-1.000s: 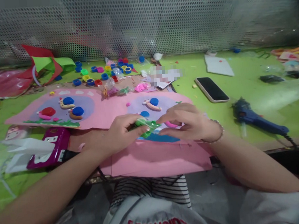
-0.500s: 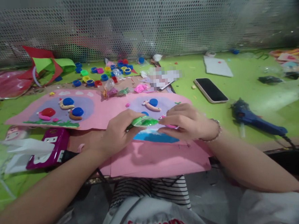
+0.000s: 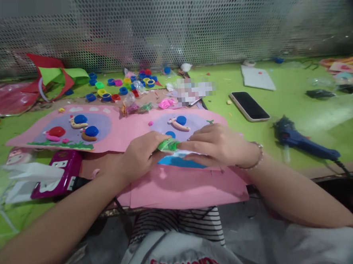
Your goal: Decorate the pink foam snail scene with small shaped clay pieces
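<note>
You've got even, fairly bright light, prob. from overhead. Soft shadows fall on the pink sheet [image 3: 183,191], and there's pale glare on the green table [image 3: 322,119] at right. Whole frame's soft w/ slight blur. Edges bow and corners dim. One patch near centre is pixelated.

Left hand [image 3: 139,156], grip seemingly pinched, right hand [image 3: 217,145], fingers [image 3: 195,143] extended flat

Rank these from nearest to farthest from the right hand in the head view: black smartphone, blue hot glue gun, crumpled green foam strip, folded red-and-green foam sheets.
1. Crumpled green foam strip, touching the right hand on its left.
2. Black smartphone, behind it to the right.
3. Blue hot glue gun, farther right.
4. Folded red-and-green foam sheets, far back left.
</note>
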Available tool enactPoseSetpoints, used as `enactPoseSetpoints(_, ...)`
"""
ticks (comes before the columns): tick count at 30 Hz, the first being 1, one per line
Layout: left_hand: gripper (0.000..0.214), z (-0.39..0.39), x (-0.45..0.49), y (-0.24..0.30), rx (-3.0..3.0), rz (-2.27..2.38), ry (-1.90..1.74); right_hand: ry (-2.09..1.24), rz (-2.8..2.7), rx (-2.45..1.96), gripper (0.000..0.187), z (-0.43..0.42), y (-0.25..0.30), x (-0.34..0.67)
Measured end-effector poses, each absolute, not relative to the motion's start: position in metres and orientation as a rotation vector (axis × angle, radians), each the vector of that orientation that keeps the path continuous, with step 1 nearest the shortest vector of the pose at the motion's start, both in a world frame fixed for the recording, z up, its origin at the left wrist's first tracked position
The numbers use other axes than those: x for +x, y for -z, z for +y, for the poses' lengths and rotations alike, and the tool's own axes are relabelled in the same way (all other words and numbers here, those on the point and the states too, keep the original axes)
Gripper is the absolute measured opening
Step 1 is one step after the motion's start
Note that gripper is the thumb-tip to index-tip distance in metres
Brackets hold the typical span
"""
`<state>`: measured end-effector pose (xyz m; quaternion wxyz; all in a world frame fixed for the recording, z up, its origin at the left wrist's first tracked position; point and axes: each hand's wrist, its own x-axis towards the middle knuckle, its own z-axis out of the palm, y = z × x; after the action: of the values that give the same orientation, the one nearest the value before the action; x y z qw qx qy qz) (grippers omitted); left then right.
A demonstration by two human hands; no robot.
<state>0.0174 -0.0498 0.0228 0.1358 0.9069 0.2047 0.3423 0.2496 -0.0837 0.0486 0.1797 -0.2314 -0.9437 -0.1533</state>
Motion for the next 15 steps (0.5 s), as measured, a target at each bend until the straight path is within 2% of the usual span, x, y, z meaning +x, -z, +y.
enactPoseSetpoints(5, 0.024, -0.051, 0.019, -0.021, 2.658, 0.601, -0.988, 0.397, -2.752, -0.749, 0.033, -0.088, -0.049, 0.242)
enactPoseSetpoints(15, 0.027, -0.053, 0.012, -0.016, 3.126, 0.448, -1.109, 0.393, -2.862, -0.96, 0.023, -0.096, -0.036, 0.228)
